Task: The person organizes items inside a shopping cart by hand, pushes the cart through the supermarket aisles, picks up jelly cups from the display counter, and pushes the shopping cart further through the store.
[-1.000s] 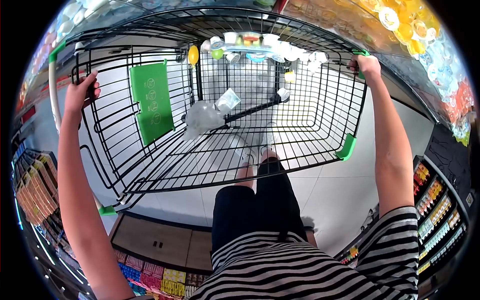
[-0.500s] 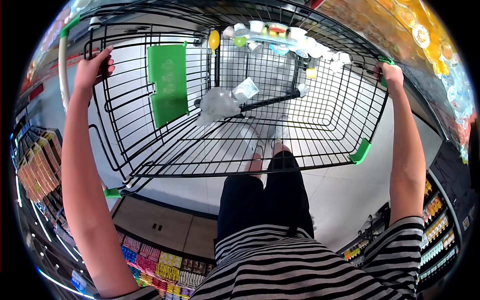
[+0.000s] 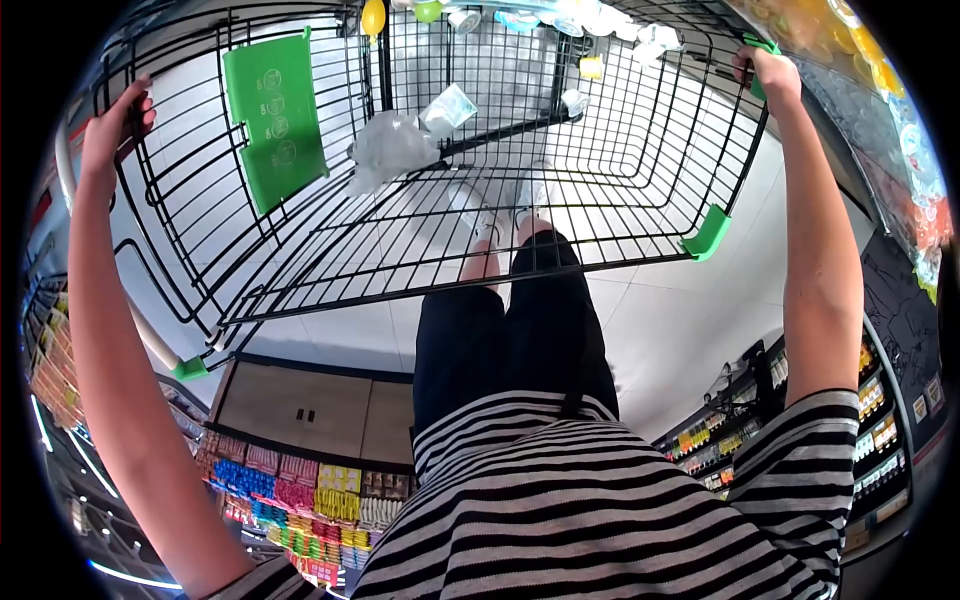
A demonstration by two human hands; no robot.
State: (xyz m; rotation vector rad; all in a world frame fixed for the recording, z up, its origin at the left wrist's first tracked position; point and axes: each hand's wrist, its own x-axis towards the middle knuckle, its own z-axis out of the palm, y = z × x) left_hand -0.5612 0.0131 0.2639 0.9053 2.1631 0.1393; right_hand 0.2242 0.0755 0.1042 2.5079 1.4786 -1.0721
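A black wire shopping cart (image 3: 400,290) spans the view before me, tilted by the wide lens. My left hand (image 3: 115,128) is closed around the wire frame at its near left side. At the right, my right hand (image 3: 770,75) is closed on the cart's other corner, beside a green plastic fitting. A green panel (image 3: 275,120) is fixed inside the basket near my left hand. Toward the middle, a crumpled clear plastic bag (image 3: 393,150) and a white packet (image 3: 448,108) show through the wires. Several small cups or tubs (image 3: 590,18) lie along the far end.
My legs (image 3: 510,340) stand on pale floor tiles (image 3: 680,330) just behind the cart. Colourful packets (image 3: 300,490) fill a shelf at lower left, below a wooden cabinet (image 3: 310,405). Stocked shelves (image 3: 865,430) stand at lower right. Bright yellow and orange goods (image 3: 850,40) line the upper right.
In my view the cart has shifted up and left, and its near edge tilts more. My left hand has moved left and slightly down with it; both hands keep their hold.
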